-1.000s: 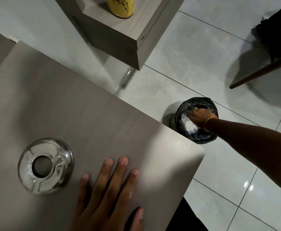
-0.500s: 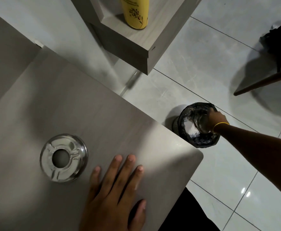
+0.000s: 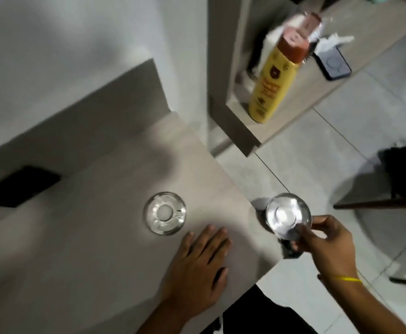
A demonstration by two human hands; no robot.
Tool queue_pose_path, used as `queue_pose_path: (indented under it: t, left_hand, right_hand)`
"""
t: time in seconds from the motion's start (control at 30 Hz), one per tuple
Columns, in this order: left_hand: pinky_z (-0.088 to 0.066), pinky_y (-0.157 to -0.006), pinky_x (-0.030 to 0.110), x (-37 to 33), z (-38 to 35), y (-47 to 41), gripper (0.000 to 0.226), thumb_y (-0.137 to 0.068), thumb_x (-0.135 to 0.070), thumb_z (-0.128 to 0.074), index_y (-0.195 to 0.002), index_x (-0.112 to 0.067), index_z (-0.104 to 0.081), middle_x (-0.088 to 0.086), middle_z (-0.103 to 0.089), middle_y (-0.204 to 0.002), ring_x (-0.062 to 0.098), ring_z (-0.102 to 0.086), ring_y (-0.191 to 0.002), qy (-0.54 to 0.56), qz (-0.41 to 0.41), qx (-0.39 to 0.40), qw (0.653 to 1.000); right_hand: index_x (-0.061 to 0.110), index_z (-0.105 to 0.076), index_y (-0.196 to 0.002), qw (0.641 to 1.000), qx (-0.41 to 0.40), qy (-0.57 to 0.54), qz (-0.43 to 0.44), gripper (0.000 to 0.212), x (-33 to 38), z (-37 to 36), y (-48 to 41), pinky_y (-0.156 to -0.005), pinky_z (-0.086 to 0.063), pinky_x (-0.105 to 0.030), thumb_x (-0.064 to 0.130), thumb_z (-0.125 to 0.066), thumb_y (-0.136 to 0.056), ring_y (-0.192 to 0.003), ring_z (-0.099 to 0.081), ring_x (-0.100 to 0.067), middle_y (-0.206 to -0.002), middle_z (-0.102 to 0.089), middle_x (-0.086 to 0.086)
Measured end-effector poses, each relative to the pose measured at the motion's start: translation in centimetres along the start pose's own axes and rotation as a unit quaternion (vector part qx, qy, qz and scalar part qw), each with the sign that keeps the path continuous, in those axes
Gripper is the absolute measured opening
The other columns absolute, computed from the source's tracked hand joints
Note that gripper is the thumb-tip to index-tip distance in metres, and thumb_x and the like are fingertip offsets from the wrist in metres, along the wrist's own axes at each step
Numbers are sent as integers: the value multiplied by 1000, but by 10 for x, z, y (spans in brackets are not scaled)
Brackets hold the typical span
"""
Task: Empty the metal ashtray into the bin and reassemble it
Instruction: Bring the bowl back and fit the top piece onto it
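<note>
The shiny metal ashtray lid (image 3: 165, 213), a ring with a round hole in its middle, lies flat on the grey table (image 3: 100, 237). My left hand (image 3: 198, 266) rests palm down on the table just right of and below the lid, fingers spread, holding nothing. My right hand (image 3: 327, 244) holds the round metal ashtray bowl (image 3: 287, 214) by its near rim, beside the table's right corner, its open side facing me. The bin (image 3: 291, 251) is almost wholly hidden under the bowl and my hand; only a dark scrap of its bag shows.
A black flat object (image 3: 21, 186) lies on the table at the left. A low shelf (image 3: 293, 109) at the back carries a yellow spray can (image 3: 273, 78) and a dark phone-like device (image 3: 333, 65). A dark chair (image 3: 389, 198) stands on the tiled floor at the right.
My right hand has come up out of the bin with the bowl and now holds it level with the table corner. The view has swung left and up. My left hand stays flat.
</note>
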State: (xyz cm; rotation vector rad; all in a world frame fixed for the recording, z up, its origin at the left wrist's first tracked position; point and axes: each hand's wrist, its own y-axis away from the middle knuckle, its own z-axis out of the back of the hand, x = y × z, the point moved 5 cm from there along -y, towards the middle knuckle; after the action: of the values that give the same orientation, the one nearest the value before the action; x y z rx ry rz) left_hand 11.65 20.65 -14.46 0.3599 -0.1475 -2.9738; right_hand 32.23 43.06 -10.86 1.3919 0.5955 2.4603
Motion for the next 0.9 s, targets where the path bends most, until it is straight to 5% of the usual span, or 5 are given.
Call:
queue_pose_path:
  t: [0.27, 0.43, 0.67, 0.8, 0.9]
  left_hand:
    - [-24, -125, 61, 35, 36, 60, 67, -95, -42, -60, -155, -13, -50, 13, -47, -170, 28, -22, -166, 123, 312, -213, 918]
    - [-20, -131, 64, 94, 43, 135, 70, -95, -40, -50, -158, -11, -49, 13, -38, -174, 31, -24, -166, 107, 460, -209, 856]
    - [-20, -131, 65, 158, 34, 193, 72, -102, -47, -47, -165, -13, -40, 9, -30, -179, 26, -16, -168, 41, 513, -169, 840]
    - [-16, -133, 65, 157, 27, 195, 71, -103, -48, -48, -166, -16, -40, 7, -27, -180, 25, -12, -170, 40, 519, -173, 836]
    - [-17, -132, 65, 155, 27, 197, 70, -103, -50, -44, -166, -19, -39, 7, -27, -180, 25, -12, -170, 35, 522, -175, 834]
  right_hand:
    - [12, -62, -89, 964, 199, 62, 165, 18, 91, -156, 114, -40, -55, -24, 9, -80, -92, -44, -73, -21, -77, -75, 7]
    - [9, -57, -87, 930, 279, 118, 208, 19, 95, -243, 161, -42, -57, -24, -1, -74, -88, -47, -71, -16, -66, -66, -1]
    - [19, -54, -84, 907, 332, 146, 214, 28, 75, -305, 196, -45, -60, -53, -6, -68, -83, -48, -69, -13, -66, -57, 1]
    - [30, -50, -89, 897, 328, 174, 239, 30, 70, -306, 203, -58, -62, -56, 7, -69, -83, -60, -72, -30, -69, -62, 0]
    - [28, -53, -99, 871, 313, 223, 307, 19, 80, -299, 203, -67, -56, -37, 26, -68, -87, -72, -73, -30, -77, -67, 2]
